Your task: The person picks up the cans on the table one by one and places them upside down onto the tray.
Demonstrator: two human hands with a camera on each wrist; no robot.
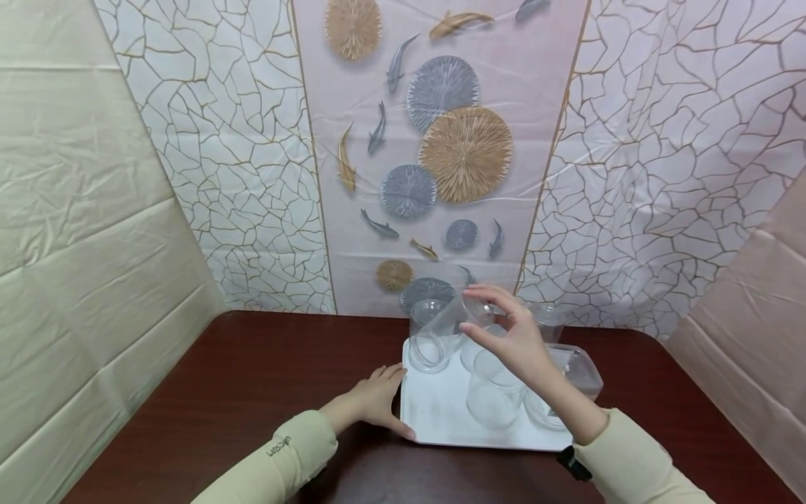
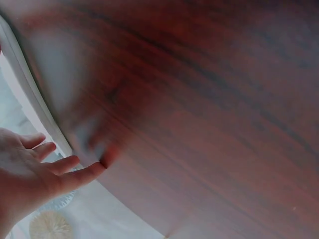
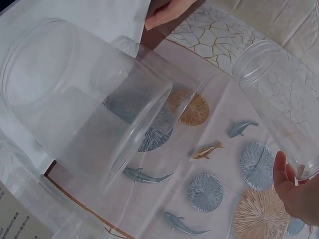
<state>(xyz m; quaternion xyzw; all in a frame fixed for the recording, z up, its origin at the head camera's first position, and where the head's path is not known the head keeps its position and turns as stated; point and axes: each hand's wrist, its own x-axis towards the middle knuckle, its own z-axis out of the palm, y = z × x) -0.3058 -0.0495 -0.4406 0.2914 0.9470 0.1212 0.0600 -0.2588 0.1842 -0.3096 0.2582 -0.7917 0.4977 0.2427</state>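
Observation:
My right hand (image 1: 519, 343) grips a clear, empty jar (image 1: 448, 323) by its base end, fingers and thumb around it. The jar is tilted, its threaded mouth facing down to the left over the white tray (image 1: 434, 420). In the right wrist view this jar (image 3: 274, 99) shows whole, with the fingertips at its base. My left hand (image 1: 376, 397) spreads its fingers along the tray's left edge, fingertip and thumb at the corners. In the left wrist view the left hand (image 2: 35, 174) lies beside the tray's rim (image 2: 37, 99).
Several clear jars stand on the tray, among them a wide jar (image 1: 494, 395) at the front and one (image 1: 428, 310) behind the held jar. A clear boxy container (image 1: 585, 371) sits at the tray's right. A dark wood table (image 1: 283, 357) meets a patterned cloth backdrop (image 1: 252, 175).

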